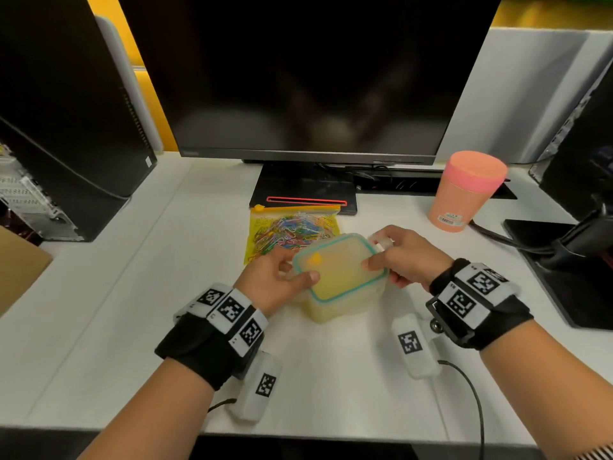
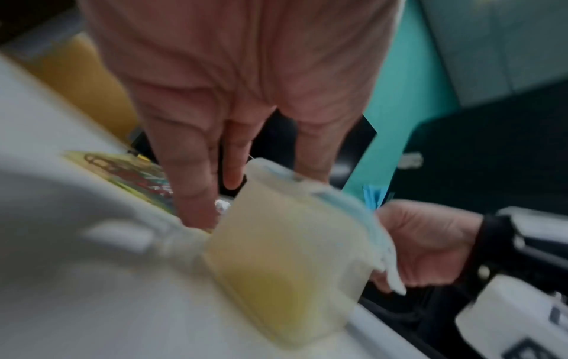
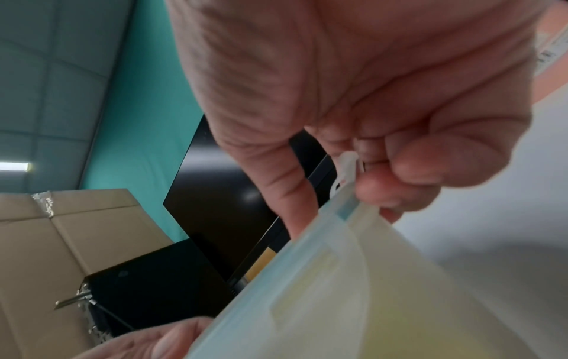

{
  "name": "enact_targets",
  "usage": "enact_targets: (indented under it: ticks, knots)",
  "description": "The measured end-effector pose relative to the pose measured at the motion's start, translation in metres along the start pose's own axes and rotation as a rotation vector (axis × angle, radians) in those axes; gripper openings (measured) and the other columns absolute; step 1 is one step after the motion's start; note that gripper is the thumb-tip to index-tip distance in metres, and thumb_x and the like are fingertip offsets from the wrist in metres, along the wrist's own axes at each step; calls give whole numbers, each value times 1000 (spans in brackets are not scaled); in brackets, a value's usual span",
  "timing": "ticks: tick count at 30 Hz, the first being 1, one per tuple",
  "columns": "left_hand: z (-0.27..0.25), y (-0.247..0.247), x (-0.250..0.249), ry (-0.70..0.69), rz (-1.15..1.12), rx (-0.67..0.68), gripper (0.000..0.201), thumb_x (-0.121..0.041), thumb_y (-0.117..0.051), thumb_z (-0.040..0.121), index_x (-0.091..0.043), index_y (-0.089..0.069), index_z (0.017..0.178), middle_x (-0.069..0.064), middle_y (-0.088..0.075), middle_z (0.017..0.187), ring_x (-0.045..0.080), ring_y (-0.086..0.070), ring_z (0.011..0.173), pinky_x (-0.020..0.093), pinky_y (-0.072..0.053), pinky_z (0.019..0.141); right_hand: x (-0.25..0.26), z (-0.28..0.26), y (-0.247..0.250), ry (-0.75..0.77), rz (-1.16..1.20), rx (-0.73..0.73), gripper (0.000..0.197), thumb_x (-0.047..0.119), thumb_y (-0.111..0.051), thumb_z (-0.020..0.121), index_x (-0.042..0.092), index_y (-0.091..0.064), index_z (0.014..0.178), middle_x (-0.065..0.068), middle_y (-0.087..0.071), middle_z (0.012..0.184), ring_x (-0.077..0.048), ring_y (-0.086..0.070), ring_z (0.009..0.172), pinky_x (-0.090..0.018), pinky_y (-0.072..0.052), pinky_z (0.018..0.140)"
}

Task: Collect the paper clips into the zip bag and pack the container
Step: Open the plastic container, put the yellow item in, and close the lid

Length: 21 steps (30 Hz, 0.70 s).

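A translucent container (image 1: 335, 305) with a teal-sealed lid (image 1: 345, 270) sits on the white desk (image 1: 132, 293), a yellow shape showing faintly through the lid. My left hand (image 1: 282, 277) grips its left side, thumb on the lid. My right hand (image 1: 394, 257) holds the right side, thumb on the lid, fingers pinching the white latch tab (image 3: 347, 170). Behind the container lies a yellow zip bag (image 1: 292, 229) full of coloured paper clips, its slider at the left end. The left wrist view shows the container (image 2: 288, 255), the left fingers (image 2: 190, 175) and the bag (image 2: 129, 172).
A dark monitor (image 1: 308, 78) on a black base (image 1: 305, 189) stands just behind the bag. A pink lidded cup (image 1: 464, 190) is at the right, with cables (image 1: 497, 240) and another black stand (image 1: 564, 270). A computer tower (image 1: 66, 111) and cardboard box (image 1: 20, 263) are at the left.
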State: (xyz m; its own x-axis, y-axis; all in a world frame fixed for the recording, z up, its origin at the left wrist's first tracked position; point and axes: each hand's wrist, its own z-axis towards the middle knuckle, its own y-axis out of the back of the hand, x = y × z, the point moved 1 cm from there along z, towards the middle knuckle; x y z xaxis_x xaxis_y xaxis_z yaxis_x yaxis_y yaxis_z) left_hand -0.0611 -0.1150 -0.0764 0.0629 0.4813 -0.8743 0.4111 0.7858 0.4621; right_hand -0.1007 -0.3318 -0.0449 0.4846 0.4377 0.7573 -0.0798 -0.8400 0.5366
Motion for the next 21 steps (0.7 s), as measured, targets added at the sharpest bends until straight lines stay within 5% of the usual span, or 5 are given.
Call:
enact_targets:
  ticks: [6,10,13,15,21]
  knots:
    - [4,2,-1,187,-296,7,28,-21,-68,82,-13,-45,70,3,-57,51,13,-59,44,30,-56,54,-5,4,-2,-60,95,96,8,16,-62,88,17,-57,94,-8,-53,73,-18,-45,47,-23,-41,47]
    - [5,5,-1,259,-248,9,27,-32,-70,80,-14,-51,72,1,-64,57,14,-64,53,29,-58,57,-11,10,3,-122,34,96,24,36,-66,84,17,-56,96,-7,-57,90,-19,-53,63,-25,-44,54]
    - [6,12,-6,195,211,-166,43,-54,-69,70,-18,-44,71,2,-56,68,25,-61,67,36,-55,69,-8,12,12,-89,-261,12,40,49,-65,79,17,-46,94,-3,-54,85,-19,-52,69,-25,-42,57]
    - [4,11,-13,144,457,-120,45,-55,-57,80,-14,-45,67,3,-51,65,26,-57,67,35,-50,68,-6,12,11,-73,-416,103,36,50,-58,84,16,-47,91,-4,-52,81,-19,-50,68,-24,-38,57]
    - [10,-6,-12,291,55,139,45,-36,-36,98,-6,-51,67,8,-54,57,14,-44,33,22,-44,40,-19,15,3,-159,0,405,21,34,-42,96,16,-46,85,0,-32,56,-14,-29,45,-20,-21,45]
